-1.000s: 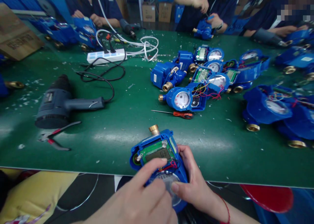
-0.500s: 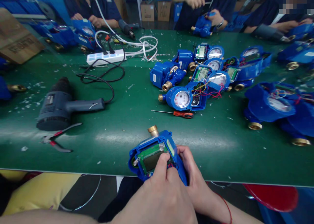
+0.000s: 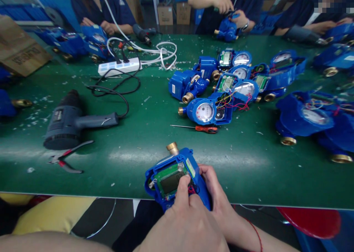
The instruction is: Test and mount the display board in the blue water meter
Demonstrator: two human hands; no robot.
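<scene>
A blue water meter (image 3: pixel 203 185) with a brass pipe end (image 3: pixel 172 148) is tilted over the table's near edge. Its open housing shows a green circuit board (image 3: pixel 159 178) and a dark display (image 3: pixel 169 184) with faint marks at its right end. My right hand (image 3: pixel 214 185), a red string at its wrist, is closed round the meter's right side. From below, my left hand (image 3: pixel 190 219) reaches over the meter. Its index fingertip presses on the board's right end beside red wires (image 3: pixel 191 189); the other fingers are bent against the meter, partly hidden.
A heat gun (image 3: pixel 68 121) and cutting pliers (image 3: pixel 66 158) lie left on the green table (image 3: pixel 143 134). Beyond my hands are a red screwdriver (image 3: pixel 206 129) and several blue meters (image 3: pixel 203 112). A white power strip (image 3: pixel 120 67) trails cables. Co-workers' hands (image 3: pixel 225 4) work along the far side.
My left index finger has shifted slightly down on the board. Faint marks now show on the display, which looked blank before. Across the table, a co-worker's raised hand has come down to a meter.
</scene>
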